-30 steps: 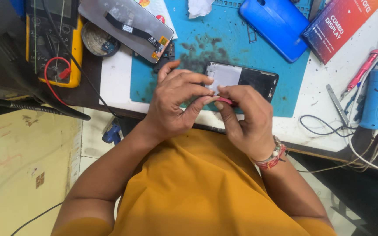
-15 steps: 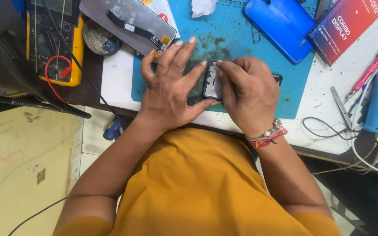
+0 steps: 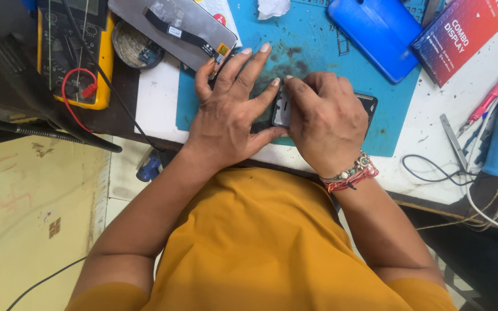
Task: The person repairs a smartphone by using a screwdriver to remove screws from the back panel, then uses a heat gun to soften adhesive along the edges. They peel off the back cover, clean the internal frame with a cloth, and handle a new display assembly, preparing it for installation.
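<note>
Head view looks straight down on a dark phone body point(image 3: 281, 107) lying flat on the blue work mat point(image 3: 318, 52) near the front edge of the white table point(image 3: 157, 103), almost wholly covered by both hands. Its long axis runs left to right across the mat; only its left end shows between the hands and a dark corner point(image 3: 369, 102) sticks out past the right knuckles. The left hand point(image 3: 229, 118) lies palm down just left of the phone, its fingers point(image 3: 249, 63) spread apart and flat on the mat, thumb tucked along the phone's near edge. The right hand point(image 3: 327, 124) sits directly on top, fingers curled together and pressing down on the phone's left end, so it is the nearer hand. A blue back cover point(image 3: 378, 34) lies well apart toward the far side, a grey display panel point(image 3: 174, 29) beyond the left fingertips
</note>
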